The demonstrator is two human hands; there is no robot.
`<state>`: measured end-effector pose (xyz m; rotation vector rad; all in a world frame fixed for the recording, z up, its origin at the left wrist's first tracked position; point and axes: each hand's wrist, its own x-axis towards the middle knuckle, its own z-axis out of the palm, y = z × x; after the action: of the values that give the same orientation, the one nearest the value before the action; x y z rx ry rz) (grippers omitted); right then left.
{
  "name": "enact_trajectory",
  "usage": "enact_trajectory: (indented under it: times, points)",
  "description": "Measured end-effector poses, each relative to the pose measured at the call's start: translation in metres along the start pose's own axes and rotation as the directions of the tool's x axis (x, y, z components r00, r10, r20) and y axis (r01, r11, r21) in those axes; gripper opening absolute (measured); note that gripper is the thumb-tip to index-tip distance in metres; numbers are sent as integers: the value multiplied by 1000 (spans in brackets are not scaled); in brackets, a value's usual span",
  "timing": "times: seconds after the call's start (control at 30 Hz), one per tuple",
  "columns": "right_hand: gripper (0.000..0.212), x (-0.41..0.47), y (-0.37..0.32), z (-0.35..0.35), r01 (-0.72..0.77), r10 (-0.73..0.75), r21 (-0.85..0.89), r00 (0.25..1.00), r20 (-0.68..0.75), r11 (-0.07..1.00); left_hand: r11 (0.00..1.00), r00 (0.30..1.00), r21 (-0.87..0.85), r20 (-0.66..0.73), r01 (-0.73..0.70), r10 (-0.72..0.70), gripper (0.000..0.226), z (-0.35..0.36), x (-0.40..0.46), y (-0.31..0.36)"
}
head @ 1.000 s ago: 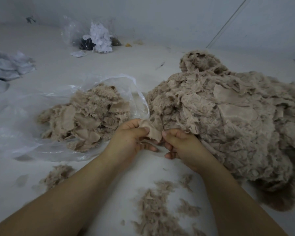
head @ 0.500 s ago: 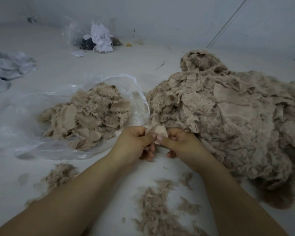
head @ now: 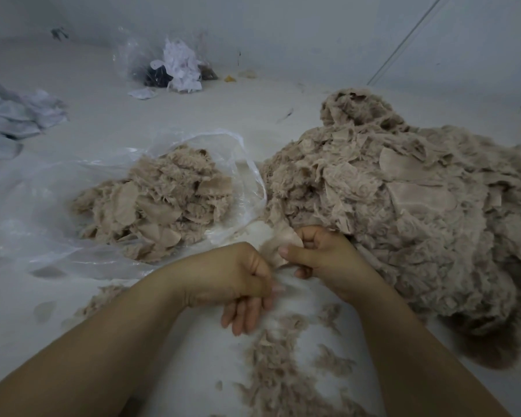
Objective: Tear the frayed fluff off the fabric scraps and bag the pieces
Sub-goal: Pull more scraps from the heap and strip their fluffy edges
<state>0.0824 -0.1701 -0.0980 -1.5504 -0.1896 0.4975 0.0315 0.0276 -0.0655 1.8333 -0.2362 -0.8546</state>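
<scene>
My right hand (head: 322, 257) pinches a scrap (head: 283, 239) at the pile's (head: 403, 206) near edge; my left hand (head: 238, 278) pinches fluff beside it, bag (head: 42, 212) left.

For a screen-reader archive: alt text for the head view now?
Right hand pinches a beige fabric scrap while left hand tears fluff from it. A clear plastic bag of scraps lies left, a big scrap pile right.
</scene>
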Motion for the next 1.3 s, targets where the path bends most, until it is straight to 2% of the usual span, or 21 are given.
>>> enact_trajectory:
  times: [0.07,0.13,0.2,0.27,0.33,0.43,0.5,0.57,0.67,0.7,0.73,0.83,0.9,1.0,1.07,1.13,1.2,1.23,1.3]
  points:
    - [19,0,0,1,-7,7,-5,1000,-23,1000,999,964,24,-263,-27,32,43,2,6,0]
    - [21,0,0,1,-11,10,-27,999,-34,1000,991,863,-76,-502,-108,56,45,3,12,0]
    - [18,0,0,0,-6,5,-57,1000,-17,998,968,759,-110,-643,-224,103,36,4,18,1]
    - [10,0,-1,-1,10,-9,-88,1000,12,996,965,698,-22,-695,-261,173,28,5,22,4]
    - [10,-1,-1,-2,32,-26,-128,999,48,991,964,688,56,-690,-258,224,22,6,27,8]
    - [5,-2,-2,-2,39,-28,-134,997,78,990,961,682,61,-692,-269,235,5,8,35,16]
    - [19,-2,-2,-1,30,-22,-127,998,65,991,963,635,1,-752,-269,178,17,8,41,18]
    - [30,0,-1,-1,4,-2,-78,1000,22,997,937,592,-144,-802,-318,77,25,7,43,16]
    - [29,1,0,-2,-25,25,-31,1000,-8,999,898,532,-262,-846,-352,-38,27,-1,40,6]
    - [27,1,0,-2,-32,32,-14,999,-14,999,900,543,-273,-838,-340,-50,26,-3,38,3]
    - [25,1,-1,-1,-37,37,2,999,-22,999,907,583,-282,-811,-312,-52,26,-4,35,0]
    - [18,1,-3,2,-33,34,6,999,-39,999,950,767,-251,-641,-187,-18,31,3,24,-6]
    - [18,0,-4,3,-33,33,6,998,-49,999,967,841,-212,-541,-143,6,42,8,19,-9]
    - [18,-2,-5,4,-31,32,20,998,-55,999,968,852,-208,-523,-138,10,21,9,19,-9]
    - [21,-2,-5,5,-34,35,19,997,-63,999,971,879,-190,-476,-148,41,20,7,16,-9]
    - [23,-1,-5,5,-51,53,29,995,-86,998,984,958,-139,-277,-112,70,17,8,11,-10]
    - [18,-1,-4,6,-76,86,84,988,-127,994,998,997,-45,-53,-52,49,10,10,3,-11]
    - [17,-2,-5,6,-79,92,100,987,-135,992,999,999,-22,-14,-38,38,6,12,1,-12]
    - [17,-3,-5,7,-63,73,77,990,-125,995,999,998,-33,-62,-24,22,12,13,-1,-10]
